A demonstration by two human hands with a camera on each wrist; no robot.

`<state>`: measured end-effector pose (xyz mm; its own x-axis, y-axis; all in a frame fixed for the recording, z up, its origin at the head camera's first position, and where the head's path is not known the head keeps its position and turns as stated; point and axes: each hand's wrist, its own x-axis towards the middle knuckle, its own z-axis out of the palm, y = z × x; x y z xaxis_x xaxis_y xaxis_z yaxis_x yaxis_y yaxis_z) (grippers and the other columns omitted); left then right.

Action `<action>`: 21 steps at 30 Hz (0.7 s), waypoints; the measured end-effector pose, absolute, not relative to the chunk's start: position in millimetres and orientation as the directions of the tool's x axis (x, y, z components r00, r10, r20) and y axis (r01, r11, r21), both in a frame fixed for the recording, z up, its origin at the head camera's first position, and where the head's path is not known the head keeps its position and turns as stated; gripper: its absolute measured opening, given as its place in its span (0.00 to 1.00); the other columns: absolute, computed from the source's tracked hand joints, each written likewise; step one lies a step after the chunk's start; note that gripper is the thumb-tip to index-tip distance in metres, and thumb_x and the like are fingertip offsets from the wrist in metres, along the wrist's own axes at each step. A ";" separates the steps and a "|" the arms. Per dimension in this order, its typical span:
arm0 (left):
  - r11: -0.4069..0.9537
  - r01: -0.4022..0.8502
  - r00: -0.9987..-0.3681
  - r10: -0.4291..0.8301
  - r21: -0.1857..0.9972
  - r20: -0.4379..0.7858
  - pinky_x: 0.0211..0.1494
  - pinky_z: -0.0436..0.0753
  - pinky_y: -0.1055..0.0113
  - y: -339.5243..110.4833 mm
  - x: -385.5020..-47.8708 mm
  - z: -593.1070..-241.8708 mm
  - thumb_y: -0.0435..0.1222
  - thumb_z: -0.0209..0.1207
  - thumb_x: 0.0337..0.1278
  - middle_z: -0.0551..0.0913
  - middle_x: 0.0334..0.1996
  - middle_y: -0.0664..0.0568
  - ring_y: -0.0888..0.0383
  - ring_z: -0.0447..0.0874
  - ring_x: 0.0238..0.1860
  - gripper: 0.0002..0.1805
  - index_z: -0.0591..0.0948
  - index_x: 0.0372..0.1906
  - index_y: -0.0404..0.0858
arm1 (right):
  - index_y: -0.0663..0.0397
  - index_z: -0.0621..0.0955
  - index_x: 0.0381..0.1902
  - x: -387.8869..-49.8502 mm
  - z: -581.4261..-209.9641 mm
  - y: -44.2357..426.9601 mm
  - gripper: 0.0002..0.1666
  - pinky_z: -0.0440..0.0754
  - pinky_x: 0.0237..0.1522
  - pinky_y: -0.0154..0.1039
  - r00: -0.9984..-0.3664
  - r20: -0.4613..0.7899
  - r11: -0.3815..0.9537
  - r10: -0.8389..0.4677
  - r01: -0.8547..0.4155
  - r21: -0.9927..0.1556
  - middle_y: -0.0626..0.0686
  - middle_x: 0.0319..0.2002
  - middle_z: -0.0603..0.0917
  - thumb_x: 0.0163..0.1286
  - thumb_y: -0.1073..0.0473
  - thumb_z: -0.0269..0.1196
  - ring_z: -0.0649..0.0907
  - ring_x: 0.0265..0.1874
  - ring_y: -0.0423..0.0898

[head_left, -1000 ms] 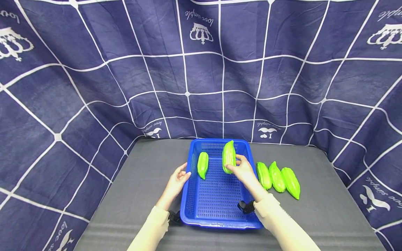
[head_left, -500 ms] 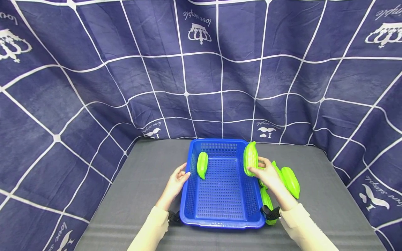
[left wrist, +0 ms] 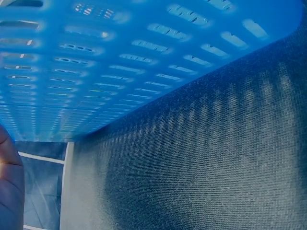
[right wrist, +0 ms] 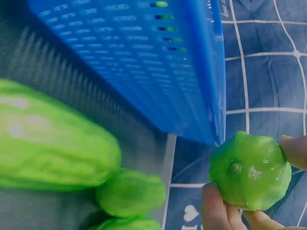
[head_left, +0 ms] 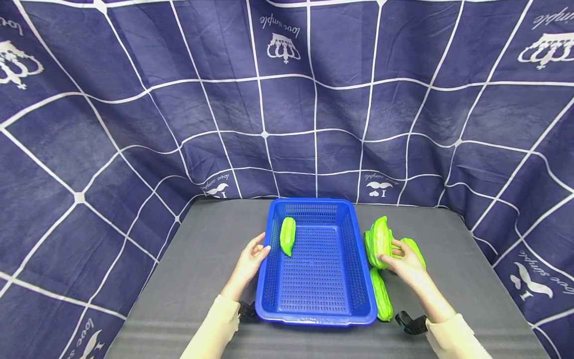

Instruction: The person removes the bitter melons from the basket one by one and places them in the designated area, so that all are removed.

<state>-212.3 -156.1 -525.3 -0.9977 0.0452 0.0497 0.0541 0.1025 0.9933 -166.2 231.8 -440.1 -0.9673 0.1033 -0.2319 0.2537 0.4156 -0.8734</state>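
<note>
My right hand [head_left: 405,263] pinches a light-green ridged bitter melon [head_left: 381,238], pointed tip up, right of the blue basket [head_left: 317,319]. In the right wrist view, its round end [right wrist: 248,172] faces the camera between thumb and fingers. The held melon overlaps others behind it, partly hiding them; one at the right [head_left: 416,251] shows past my fingers. Another melon [head_left: 381,297] lies along the basket's front right side. A single melon [head_left: 288,236] rests inside, at the back left. My left hand [head_left: 249,257] holds the basket's left rim, thumb over the edge.
The basket has perforated walls and stands on a dark grey tabletop [head_left: 215,234]. A navy curtain [head_left: 287,109] with white grid lines hangs behind and along both sides. In the left wrist view the slotted basket wall [left wrist: 120,62] runs close above the table.
My right hand has carried the melon from above the basket out over its right rim, to the melons beside it. My left hand stays at the left rim.
</note>
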 end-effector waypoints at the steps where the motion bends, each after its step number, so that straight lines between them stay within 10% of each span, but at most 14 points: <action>1: 0.104 0.056 -0.998 0.046 0.993 0.052 0.39 0.76 0.74 -155.9 -212.2 -525.3 0.30 0.58 0.66 0.81 0.32 0.46 0.65 0.78 0.30 0.30 0.65 0.70 0.27 | 0.77 0.51 0.72 -164.3 -441.2 234.2 0.46 0.80 0.40 0.29 -0.966 -0.235 0.411 0.104 0.257 -0.875 0.79 0.63 0.66 0.67 0.61 0.61 0.82 0.47 0.49; 21: 0.150 0.052 -0.998 0.034 0.987 0.048 0.39 0.76 0.74 -156.0 -212.8 -526.6 0.32 0.58 0.67 0.80 0.32 0.44 0.65 0.78 0.30 0.29 0.66 0.70 0.29 | 0.77 0.54 0.71 -129.5 -473.3 276.1 0.47 0.80 0.44 0.39 -0.945 -0.295 0.543 0.142 0.324 -0.774 0.82 0.61 0.66 0.65 0.57 0.63 0.83 0.47 0.59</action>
<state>-212.8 -156.0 -526.6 -0.9983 0.0344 0.0477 0.0524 0.1497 0.9873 -129.5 276.1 -473.3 -0.9448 0.1423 -0.2952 0.3238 0.5435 -0.7744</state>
